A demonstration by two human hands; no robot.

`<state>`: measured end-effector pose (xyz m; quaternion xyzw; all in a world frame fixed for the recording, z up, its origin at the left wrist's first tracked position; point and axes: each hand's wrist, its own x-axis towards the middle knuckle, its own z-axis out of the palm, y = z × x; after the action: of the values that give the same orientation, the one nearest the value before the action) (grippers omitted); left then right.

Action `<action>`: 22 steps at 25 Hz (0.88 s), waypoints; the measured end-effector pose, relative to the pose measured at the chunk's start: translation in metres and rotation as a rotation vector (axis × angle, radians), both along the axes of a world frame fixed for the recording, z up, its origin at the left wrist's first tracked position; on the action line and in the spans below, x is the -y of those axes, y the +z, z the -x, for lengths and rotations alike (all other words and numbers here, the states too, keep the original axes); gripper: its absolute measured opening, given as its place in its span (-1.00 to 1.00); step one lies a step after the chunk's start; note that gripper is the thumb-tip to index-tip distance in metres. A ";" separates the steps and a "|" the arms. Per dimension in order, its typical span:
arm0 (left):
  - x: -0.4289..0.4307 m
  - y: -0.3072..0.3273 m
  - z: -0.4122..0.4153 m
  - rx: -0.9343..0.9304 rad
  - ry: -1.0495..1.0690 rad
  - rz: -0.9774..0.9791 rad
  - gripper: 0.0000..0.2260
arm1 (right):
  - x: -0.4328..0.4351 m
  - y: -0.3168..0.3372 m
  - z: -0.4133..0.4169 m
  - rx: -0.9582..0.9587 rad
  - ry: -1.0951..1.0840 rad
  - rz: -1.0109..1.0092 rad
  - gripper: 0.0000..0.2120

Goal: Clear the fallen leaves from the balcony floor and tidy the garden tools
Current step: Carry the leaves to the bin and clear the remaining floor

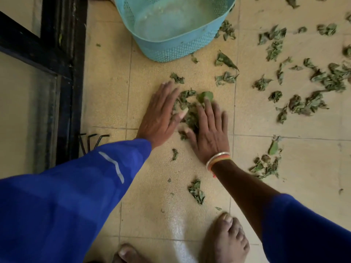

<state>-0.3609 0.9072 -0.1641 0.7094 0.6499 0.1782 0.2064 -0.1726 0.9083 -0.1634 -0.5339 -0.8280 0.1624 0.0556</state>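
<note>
Raking leaves into a pile beside the basket

The left hand (161,112) and right hand (210,128), both flat with straight fingers, press on the floor (152,186) either side of a small leaf pile (188,111) lying between them. The blue basket (174,31) stands just beyond the fingertips; most scattered leaves (303,88) lie on the right hand's side.

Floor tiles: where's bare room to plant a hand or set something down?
Bare: the strip between the black frame and the left hand, running up beside the basket. Mostly bare: tile between the right hand and the foot, a few leaf scraps. Crowded: scattered leaves right of the basket.
</note>
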 end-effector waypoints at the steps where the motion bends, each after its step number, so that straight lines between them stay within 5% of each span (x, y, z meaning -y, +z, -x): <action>1: -0.009 -0.003 0.000 -0.039 0.030 -0.011 -0.44 | -0.014 -0.001 0.002 -0.036 0.012 -0.028 -0.35; 6: -0.054 0.001 -0.010 -0.056 -0.002 0.029 -0.31 | -0.127 0.002 -0.014 -0.035 -0.229 -0.055 -0.28; 10: -0.038 0.010 -0.026 0.128 -0.133 0.106 -0.31 | -0.133 0.011 -0.025 -0.255 0.151 0.122 -0.42; 13: -0.010 0.008 -0.025 0.228 -0.030 -0.029 -0.41 | -0.079 0.010 -0.031 -0.312 0.300 0.122 -0.44; 19: 0.000 -0.005 -0.047 0.211 0.224 -0.069 -0.43 | -0.028 0.001 -0.011 -0.674 -0.336 0.093 -0.51; 22: -0.003 -0.001 -0.072 0.474 0.281 -0.076 -0.51 | -0.017 0.003 0.017 -0.872 -0.384 0.096 -0.57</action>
<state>-0.2889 0.9107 -0.1652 0.5582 0.6683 0.3901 0.2992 -0.1896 0.9254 -0.1605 -0.5613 -0.6055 0.3960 0.4019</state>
